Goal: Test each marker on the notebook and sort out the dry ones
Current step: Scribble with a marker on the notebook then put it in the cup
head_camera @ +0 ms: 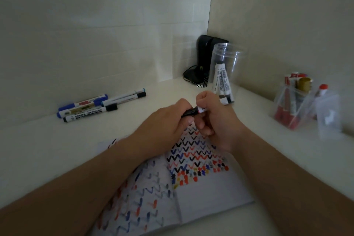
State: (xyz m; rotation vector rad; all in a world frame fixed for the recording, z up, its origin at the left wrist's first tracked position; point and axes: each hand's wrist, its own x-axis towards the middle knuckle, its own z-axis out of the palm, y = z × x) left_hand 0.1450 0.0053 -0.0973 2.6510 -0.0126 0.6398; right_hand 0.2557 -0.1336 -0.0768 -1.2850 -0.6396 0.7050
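The open notebook [201,193] lies at the table's near edge, directly under both hands. Above its far page, the left hand [168,119] pinches the black cap end of a marker [193,111]; the right hand [214,119] grips the white barrel. Its long axis runs left-right between them, probably being uncapped or recapped. Beyond stands a clear cup [226,74] holding markers.

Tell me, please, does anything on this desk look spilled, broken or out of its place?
Nothing looks spilled or broken. Both hands grip one marker above the open notebook, whose pages are covered in test marks. Loose markers lie at the left; other markers stand in a clear cup.
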